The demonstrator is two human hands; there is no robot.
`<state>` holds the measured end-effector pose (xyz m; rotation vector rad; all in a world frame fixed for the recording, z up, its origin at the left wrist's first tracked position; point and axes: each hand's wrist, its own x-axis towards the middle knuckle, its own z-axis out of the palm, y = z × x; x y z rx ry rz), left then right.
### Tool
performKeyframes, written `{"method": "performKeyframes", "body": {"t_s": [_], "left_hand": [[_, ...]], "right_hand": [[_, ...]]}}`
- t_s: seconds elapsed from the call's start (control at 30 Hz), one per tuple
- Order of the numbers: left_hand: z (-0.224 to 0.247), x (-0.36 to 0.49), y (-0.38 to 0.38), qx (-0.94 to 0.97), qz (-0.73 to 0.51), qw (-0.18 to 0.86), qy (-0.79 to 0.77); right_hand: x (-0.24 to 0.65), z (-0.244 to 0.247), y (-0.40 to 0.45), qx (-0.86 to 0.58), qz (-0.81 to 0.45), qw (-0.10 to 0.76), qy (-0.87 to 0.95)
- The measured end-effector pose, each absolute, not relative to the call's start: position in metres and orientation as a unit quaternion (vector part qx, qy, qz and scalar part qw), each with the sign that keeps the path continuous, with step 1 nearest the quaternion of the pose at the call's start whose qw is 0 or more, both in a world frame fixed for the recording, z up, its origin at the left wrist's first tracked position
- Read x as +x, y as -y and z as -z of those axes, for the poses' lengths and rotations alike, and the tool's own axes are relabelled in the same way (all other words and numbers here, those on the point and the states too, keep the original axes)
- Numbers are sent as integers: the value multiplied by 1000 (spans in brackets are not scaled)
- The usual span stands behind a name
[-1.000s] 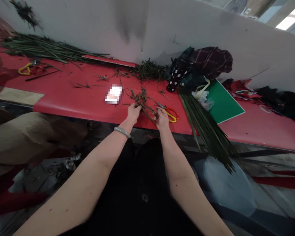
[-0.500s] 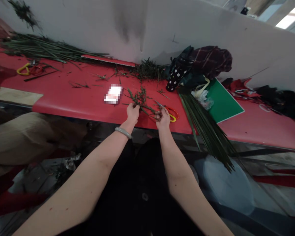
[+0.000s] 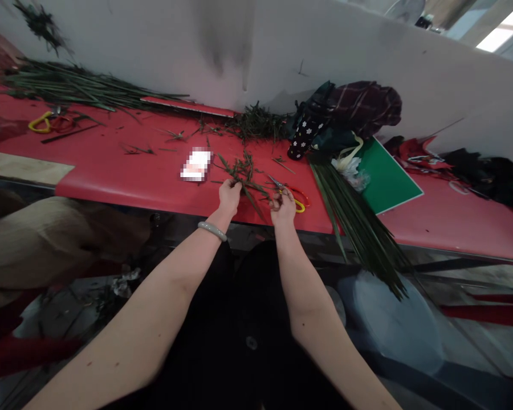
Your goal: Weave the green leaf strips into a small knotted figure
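My left hand (image 3: 229, 196) pinches a small piece woven or knotted from narrow green leaf strips (image 3: 244, 171), with several ends sticking out. My right hand (image 3: 283, 206) is closed, its curled fingers at the tip of a strip that stretches across from the left hand. How firmly it grips that strip is hard to see. Right behind the right hand lie scissors (image 3: 300, 199) with red and yellow handles, partly covered by its fingers. A long bundle of green palm leaves (image 3: 350, 219) hangs over the table's front edge to the right.
Leaf scraps (image 3: 260, 122) are heaped by the wall on the red table (image 3: 154, 182). A blurred white item (image 3: 196, 164), a flowered black bottle (image 3: 304, 136), a green board (image 3: 387, 176), other scissors (image 3: 47, 122) and long stalks (image 3: 81, 85) lie around. Another person (image 3: 38, 245) is at the left.
The leaf strips between my hands have shifted, and one end now points down toward the table's front edge. Both hands stay in nearly the same place.
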<state>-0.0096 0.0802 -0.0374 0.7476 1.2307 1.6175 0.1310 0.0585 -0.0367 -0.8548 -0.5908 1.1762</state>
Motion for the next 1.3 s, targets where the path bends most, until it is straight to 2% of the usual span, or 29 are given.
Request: {"method": "performKeyframes", "body": {"t_s": [0.2, 0.43, 0.93, 1.13, 1.3], "left_hand": [[36, -18, -72, 387, -582, 559, -446], [35, -23, -69, 404, -545, 616, -400], [36, -23, -67, 428, -530, 602, -417], [33, -19, -63, 490, -502, 582, -413], [34, -17, -64, 482, -534, 565, -404]], "right_hand": [[110, 53, -64, -482, -426, 564, 518], [111, 50, -63, -519, -348, 465, 627], [112, 52, -61, -516, -346, 523, 583], [110, 56, -64, -485, -378, 528, 586], [110, 55, -63, -459, -418, 552, 556]]}}
